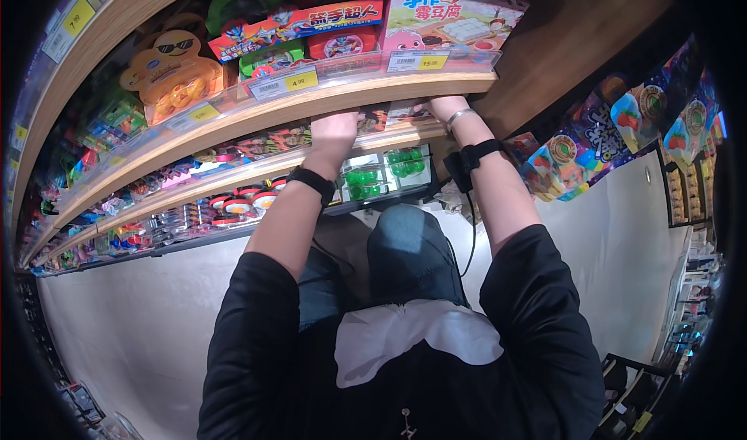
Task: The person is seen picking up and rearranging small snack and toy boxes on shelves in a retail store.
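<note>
Both my arms reach forward into the gap under a wooden shelf [350, 95]. My left hand [334, 131] is at the front of the lower level, beside small colourful packs; its fingertips are hidden under the shelf edge. My right hand [446, 107] is further right in the same gap, wearing a silver bracelet. Its fingers also go out of sight beneath the shelf. Between the hands a pale, flat pack [406, 112] shows in part. Whether either hand grips anything is not visible.
The upper shelf bears a pink box [451, 20], toys in red and green packaging [311, 39] and an orange toy pack [173, 70]. Lower down are green-filled clear containers [381, 175]. Shiny bags [576, 148] hang at right. My knee [412, 245] is close below the shelves.
</note>
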The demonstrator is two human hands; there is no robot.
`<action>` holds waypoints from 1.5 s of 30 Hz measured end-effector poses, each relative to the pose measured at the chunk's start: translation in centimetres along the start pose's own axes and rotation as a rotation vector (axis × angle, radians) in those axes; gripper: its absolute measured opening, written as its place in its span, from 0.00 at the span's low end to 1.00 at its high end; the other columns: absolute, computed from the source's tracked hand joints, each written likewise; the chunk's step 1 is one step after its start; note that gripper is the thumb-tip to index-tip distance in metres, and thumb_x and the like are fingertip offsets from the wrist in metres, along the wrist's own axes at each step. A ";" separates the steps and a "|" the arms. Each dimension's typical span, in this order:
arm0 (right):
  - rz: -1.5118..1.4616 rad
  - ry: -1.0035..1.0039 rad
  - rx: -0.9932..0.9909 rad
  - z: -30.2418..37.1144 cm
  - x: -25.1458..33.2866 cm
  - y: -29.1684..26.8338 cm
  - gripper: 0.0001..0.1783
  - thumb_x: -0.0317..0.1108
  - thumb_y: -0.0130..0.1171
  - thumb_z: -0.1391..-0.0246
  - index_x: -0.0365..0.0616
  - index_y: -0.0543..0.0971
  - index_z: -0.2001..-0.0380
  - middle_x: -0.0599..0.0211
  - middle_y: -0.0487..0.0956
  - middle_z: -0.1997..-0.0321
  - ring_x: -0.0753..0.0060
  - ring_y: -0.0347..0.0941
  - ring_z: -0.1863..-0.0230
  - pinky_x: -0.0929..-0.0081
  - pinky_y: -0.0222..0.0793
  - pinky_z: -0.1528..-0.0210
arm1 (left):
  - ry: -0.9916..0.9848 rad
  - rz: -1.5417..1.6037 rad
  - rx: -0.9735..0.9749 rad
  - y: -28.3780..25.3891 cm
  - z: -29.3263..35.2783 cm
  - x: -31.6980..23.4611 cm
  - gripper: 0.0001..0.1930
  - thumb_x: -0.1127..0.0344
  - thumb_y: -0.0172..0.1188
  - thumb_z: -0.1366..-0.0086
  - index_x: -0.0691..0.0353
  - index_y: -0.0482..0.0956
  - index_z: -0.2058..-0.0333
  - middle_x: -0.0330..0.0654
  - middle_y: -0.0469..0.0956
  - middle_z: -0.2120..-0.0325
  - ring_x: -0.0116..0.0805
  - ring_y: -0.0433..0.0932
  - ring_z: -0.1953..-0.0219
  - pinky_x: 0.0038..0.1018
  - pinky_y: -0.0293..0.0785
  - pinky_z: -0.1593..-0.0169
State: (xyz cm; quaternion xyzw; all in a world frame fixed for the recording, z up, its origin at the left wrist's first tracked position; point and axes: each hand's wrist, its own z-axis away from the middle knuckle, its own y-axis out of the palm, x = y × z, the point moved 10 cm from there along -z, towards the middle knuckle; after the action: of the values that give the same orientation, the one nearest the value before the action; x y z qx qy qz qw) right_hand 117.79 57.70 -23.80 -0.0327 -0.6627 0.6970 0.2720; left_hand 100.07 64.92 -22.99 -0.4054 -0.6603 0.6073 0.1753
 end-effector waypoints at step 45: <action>0.212 -0.115 0.983 24.1 6.3 18.3 0.53 0.45 0.69 0.71 0.62 0.52 0.40 0.38 0.38 0.37 0.44 0.30 0.34 0.35 0.36 0.43 | 0.258 0.373 0.479 6.2 16.3 -4.1 0.12 0.62 0.49 0.45 0.60 0.73 0.64 0.51 0.75 0.71 0.49 0.74 0.67 0.39 0.71 0.63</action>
State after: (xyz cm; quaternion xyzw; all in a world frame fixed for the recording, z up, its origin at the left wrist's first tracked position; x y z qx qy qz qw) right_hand 96.52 39.02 -36.13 0.0707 -0.2632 0.9510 0.1462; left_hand 92.76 50.64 -31.04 -0.5402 -0.3854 0.7106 0.2337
